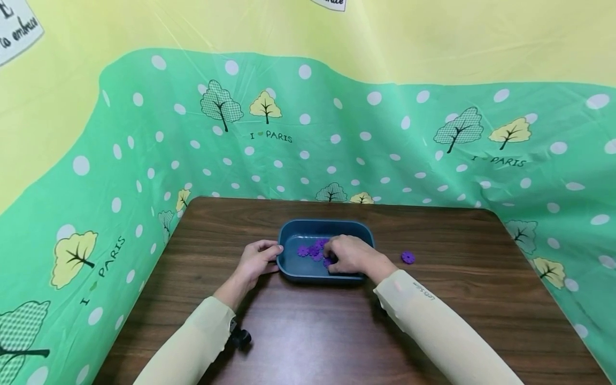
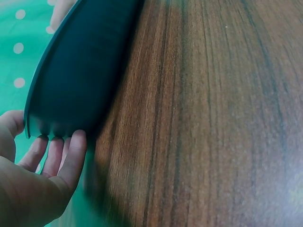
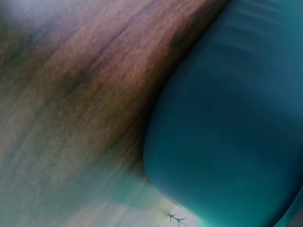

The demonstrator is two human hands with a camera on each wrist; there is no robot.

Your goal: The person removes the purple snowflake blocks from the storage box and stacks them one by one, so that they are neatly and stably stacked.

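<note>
A dark blue rectangular tray (image 1: 308,278) stands on the table with several purple flower-shaped pieces (image 1: 315,250) inside. At its left end, my left hand (image 1: 257,261) grips the wall. In the left wrist view the thumb is at the rim and the fingertips (image 2: 78,137) press the outer side. My right hand (image 1: 350,254) reaches over the tray's right side, fingers bent down among the pieces. One purple piece shows by its thumb and fingertips; whether they pinch it is unclear. The right wrist view shows the tray's outer wall (image 3: 222,118), and the right fingers are hidden there.
A single purple flower-shaped piece (image 1: 408,257) lies on the wooden table (image 1: 308,331), right of the tray. Behind the table and along its sides hangs a green and yellow cloth (image 1: 289,155) with trees and white dots. A black device (image 1: 239,338) sits at the left wrist.
</note>
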